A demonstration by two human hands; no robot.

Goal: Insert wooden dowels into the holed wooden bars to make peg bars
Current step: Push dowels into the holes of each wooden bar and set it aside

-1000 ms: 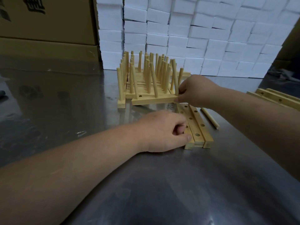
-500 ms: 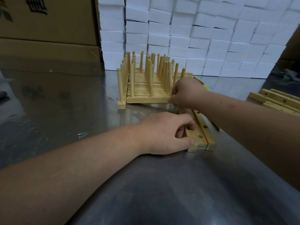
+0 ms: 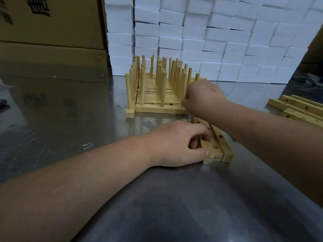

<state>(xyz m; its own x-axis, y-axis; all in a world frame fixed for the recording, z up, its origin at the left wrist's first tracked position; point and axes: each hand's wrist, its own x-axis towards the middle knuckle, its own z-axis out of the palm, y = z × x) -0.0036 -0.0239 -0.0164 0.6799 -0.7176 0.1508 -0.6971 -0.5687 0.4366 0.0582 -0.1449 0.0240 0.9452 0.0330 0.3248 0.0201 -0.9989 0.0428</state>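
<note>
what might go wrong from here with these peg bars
The right hand crowds the end of the front peg bar; a nudge may knock its tall dowels against the rows behind. The left hand holds the empty holed bars from one side; the outer bar might slide on the smooth metal table.

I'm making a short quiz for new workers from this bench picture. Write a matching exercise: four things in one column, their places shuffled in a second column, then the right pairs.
Column 1
1. left hand
2. right hand
3. spare holed bars
4. white blocks

Column 2
A. stacked as a wall behind the peg bars
B. at the right end of the front peg bar
C. lying on the table, far right
D. holding the near holed bars, holes empty

Pairs: 1-D, 2-B, 3-C, 4-A
</note>
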